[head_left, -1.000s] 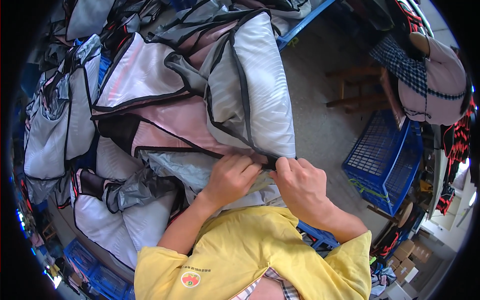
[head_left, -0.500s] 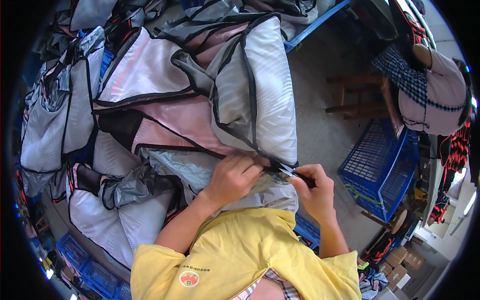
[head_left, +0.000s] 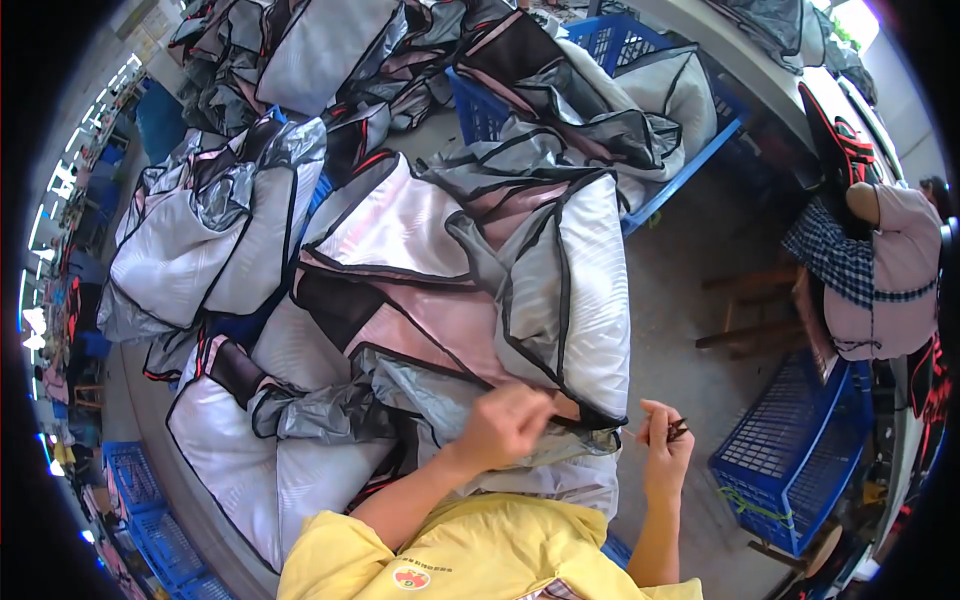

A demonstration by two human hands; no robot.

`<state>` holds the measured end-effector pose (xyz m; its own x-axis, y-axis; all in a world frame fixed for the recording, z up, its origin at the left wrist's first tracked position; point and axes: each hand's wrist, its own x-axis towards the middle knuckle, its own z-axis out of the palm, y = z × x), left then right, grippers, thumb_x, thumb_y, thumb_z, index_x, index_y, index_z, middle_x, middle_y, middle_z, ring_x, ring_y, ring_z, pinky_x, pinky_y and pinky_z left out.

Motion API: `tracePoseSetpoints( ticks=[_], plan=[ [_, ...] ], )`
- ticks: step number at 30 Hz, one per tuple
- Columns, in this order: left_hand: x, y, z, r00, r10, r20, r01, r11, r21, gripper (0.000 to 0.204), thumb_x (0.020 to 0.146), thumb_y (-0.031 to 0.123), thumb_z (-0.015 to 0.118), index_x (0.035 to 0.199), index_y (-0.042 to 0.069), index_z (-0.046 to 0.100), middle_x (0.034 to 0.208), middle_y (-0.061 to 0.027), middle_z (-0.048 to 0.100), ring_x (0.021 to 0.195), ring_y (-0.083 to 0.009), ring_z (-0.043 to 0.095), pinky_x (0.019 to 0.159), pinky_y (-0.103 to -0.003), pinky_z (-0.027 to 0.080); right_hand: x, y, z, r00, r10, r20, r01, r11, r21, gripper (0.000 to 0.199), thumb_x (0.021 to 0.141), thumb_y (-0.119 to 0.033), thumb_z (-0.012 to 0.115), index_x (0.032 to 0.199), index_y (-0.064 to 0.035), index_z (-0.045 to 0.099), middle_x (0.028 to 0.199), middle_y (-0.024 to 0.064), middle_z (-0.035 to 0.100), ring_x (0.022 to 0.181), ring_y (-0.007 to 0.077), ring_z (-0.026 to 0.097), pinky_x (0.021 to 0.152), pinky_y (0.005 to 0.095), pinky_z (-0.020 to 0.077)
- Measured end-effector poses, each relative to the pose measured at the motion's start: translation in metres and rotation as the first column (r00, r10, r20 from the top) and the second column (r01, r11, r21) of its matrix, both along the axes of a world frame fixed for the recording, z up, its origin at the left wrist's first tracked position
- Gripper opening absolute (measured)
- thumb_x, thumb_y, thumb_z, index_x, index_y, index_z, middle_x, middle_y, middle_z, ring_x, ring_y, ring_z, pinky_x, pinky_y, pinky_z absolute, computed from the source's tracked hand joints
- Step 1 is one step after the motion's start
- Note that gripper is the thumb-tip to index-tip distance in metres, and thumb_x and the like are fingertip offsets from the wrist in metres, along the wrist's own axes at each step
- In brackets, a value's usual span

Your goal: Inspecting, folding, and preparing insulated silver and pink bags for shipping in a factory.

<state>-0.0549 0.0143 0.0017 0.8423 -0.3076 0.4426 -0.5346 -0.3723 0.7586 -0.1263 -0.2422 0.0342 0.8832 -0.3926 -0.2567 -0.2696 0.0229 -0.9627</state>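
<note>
Fabric piece (head_left: 597, 290), white, pink and grey with black edging, lies spread across the middle of the frame, its nearest corner just right of centre. Closest to me, a yellow shirt (head_left: 470, 545) fills the lower edge. Above it, my left hand (head_left: 508, 425) is at the near edge of the fabric with its fingers curled in; it is blurred, so from here I cannot tell whether it pinches the cloth. My right hand (head_left: 662, 447) is just to the right of that corner, closed around a small dark tool (head_left: 678, 430). At lower left I have a white bundle (head_left: 225, 455) with black edging, and at lower right a blue crate (head_left: 765, 437) with mesh sides. Farther off, a wooden stool (head_left: 735, 341) stands above that crate, near a person (head_left: 885, 300) in a pink top at the right edge. At upper left I see a pale bundle (head_left: 165, 270), and along the top, a heap of similar cloth (head_left: 315, 60).
</note>
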Motion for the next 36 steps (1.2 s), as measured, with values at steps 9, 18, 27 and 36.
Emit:
tracePoseSetpoints(
  ticks=[9, 18, 27, 36],
  plan=[
    [0.066, 0.051, 0.018, 0.878, 0.425, -0.222, -0.436, 0.900, -0.001, 0.015, 0.104, 0.008, 0.061, 0.113, 0.000, 0.070, 0.093, -0.0168, 0.073, 0.082, -0.0319, 0.072, 0.072, -0.041, 0.055, 0.056, 0.047, 0.024, 0.904, 0.377, 0.200, -0.102, 0.645, -0.758, 0.040, 0.088, -0.018, 0.087, 0.124, -0.0076, 0.073, 0.080, 0.0072, 0.061, 0.064, 0.0178, 0.059, 0.063, 0.0314, 0.0500],
    [0.072, 0.012, 0.039, 0.927, 0.344, -0.152, -0.355, 0.933, -0.051, 0.014, 0.103, 0.010, 0.068, 0.112, 0.000, 0.069, 0.094, -0.0125, 0.069, 0.080, -0.0243, 0.069, 0.072, -0.035, 0.055, 0.019, 0.018, -0.046, 0.988, -0.018, 0.152, 0.041, 0.987, -0.152, 0.040, 0.111, -0.035, 0.063, 0.124, 0.0011, 0.073, 0.083, -0.0049, 0.056, 0.072, 0.0063, 0.051, 0.062, 0.0254, 0.0449],
    [0.224, -0.024, 0.067, 0.851, 0.505, 0.147, -0.522, 0.844, 0.121, 0.067, 0.098, 0.055, 0.072, 0.123, -0.006, 0.063, 0.113, -0.0207, 0.070, 0.101, -0.0403, 0.069, 0.093, -0.047, 0.055, -0.016, 0.010, -0.108, 0.943, -0.151, -0.297, 0.290, 0.810, 0.509, 0.057, 0.113, -0.051, 0.048, 0.135, -0.0012, 0.064, 0.093, 0.0028, 0.066, 0.073, 0.0138, 0.063, 0.058, 0.0280, 0.0518],
    [0.218, 0.000, 0.069, 0.994, 0.099, -0.048, -0.068, 0.893, 0.445, 0.035, 0.100, 0.033, 0.062, 0.093, -0.002, 0.066, 0.097, -0.0245, 0.071, 0.093, -0.0493, 0.066, 0.082, -0.052, 0.053, -0.019, 0.026, -0.124, 0.942, 0.043, -0.332, 0.270, 0.487, 0.831, 0.052, 0.114, -0.045, 0.048, 0.138, -0.0001, 0.059, 0.125, 0.0148, 0.072, 0.102, 0.0294, 0.073, 0.085, 0.0483, 0.0615]
  ],
)
